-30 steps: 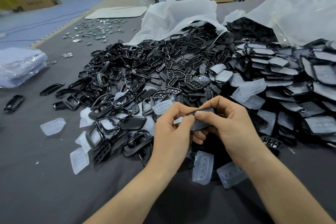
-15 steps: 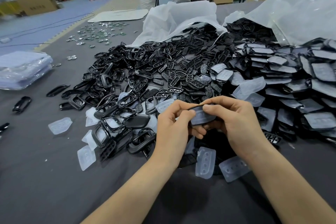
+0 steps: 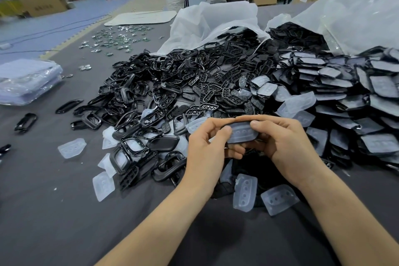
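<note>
Tilted more face-up than a second ago: clear silicone button pad (image 3: pixel 243 135), pinched at both ends by left hand (image 3: pixel 207 149) and right hand (image 3: pixel 287 142), thumbs on top, above gray table (image 3: pixel 64 211).

Head view, down and forward, close

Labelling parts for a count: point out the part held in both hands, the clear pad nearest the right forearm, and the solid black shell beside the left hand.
held part (image 3: pixel 243 135), head view, its translucent dimpled face.
clear pad (image 3: pixel 279 199), head view, middle of its top.
solid black shell (image 3: pixel 163 143), head view, its centre.
</note>
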`<state>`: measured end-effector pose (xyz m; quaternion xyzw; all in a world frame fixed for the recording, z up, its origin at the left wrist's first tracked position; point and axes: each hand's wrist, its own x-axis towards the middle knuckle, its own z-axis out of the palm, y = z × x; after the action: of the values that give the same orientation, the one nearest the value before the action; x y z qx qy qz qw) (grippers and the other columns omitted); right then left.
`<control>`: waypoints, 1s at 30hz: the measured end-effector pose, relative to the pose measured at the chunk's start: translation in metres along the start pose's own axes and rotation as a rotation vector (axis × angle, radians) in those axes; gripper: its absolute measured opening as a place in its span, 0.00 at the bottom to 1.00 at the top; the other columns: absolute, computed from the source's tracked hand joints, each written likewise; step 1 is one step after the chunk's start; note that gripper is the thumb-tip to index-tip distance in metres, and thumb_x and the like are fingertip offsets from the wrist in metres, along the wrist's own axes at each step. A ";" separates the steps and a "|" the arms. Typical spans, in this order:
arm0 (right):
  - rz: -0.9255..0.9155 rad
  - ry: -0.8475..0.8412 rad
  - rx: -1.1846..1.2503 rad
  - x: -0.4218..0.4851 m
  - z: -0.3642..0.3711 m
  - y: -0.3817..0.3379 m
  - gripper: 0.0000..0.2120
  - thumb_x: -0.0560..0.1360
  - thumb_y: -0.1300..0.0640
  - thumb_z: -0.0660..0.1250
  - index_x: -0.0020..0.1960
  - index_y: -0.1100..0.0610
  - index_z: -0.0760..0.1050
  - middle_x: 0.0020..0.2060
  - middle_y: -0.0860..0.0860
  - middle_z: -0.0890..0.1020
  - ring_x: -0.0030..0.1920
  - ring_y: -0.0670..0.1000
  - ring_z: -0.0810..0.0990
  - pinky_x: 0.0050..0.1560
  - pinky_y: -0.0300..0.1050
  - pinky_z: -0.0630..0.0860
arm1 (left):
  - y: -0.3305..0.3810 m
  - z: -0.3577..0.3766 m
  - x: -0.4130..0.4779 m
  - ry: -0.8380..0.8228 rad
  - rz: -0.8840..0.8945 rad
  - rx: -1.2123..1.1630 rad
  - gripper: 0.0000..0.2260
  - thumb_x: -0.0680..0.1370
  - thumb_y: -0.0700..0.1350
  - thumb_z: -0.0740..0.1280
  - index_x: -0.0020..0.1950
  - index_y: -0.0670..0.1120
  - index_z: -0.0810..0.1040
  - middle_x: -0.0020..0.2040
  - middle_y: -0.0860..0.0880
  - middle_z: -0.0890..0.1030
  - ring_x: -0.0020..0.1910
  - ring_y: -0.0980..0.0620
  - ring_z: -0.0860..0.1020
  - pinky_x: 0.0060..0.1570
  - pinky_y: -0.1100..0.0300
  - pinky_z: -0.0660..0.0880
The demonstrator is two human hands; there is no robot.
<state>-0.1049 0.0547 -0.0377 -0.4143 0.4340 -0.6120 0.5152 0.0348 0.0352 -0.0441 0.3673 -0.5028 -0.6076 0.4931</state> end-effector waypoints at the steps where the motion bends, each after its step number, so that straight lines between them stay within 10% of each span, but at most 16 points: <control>1: 0.012 0.000 0.023 0.000 0.000 0.000 0.16 0.77 0.67 0.58 0.44 0.59 0.85 0.42 0.61 0.85 0.41 0.54 0.84 0.39 0.41 0.80 | 0.000 0.000 0.000 0.001 -0.005 -0.010 0.10 0.81 0.35 0.60 0.49 0.43 0.80 0.38 0.43 0.82 0.28 0.52 0.78 0.30 0.65 0.75; 23: 0.027 0.218 -0.028 0.002 -0.003 -0.007 0.16 0.79 0.66 0.58 0.42 0.61 0.83 0.36 0.58 0.82 0.37 0.51 0.83 0.36 0.41 0.80 | 0.002 -0.002 0.004 0.052 0.017 -0.037 0.09 0.81 0.39 0.61 0.51 0.45 0.81 0.52 0.31 0.78 0.33 0.52 0.81 0.37 0.62 0.78; 30: -0.008 0.176 -0.151 0.002 -0.003 -0.004 0.08 0.75 0.61 0.67 0.41 0.56 0.84 0.39 0.58 0.84 0.37 0.52 0.82 0.36 0.39 0.78 | 0.001 -0.001 0.002 0.035 0.045 0.050 0.09 0.81 0.38 0.61 0.52 0.45 0.81 0.42 0.45 0.82 0.33 0.52 0.81 0.37 0.62 0.78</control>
<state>-0.1086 0.0538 -0.0345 -0.3985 0.5209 -0.6133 0.4400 0.0350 0.0326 -0.0431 0.3784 -0.5173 -0.5772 0.5060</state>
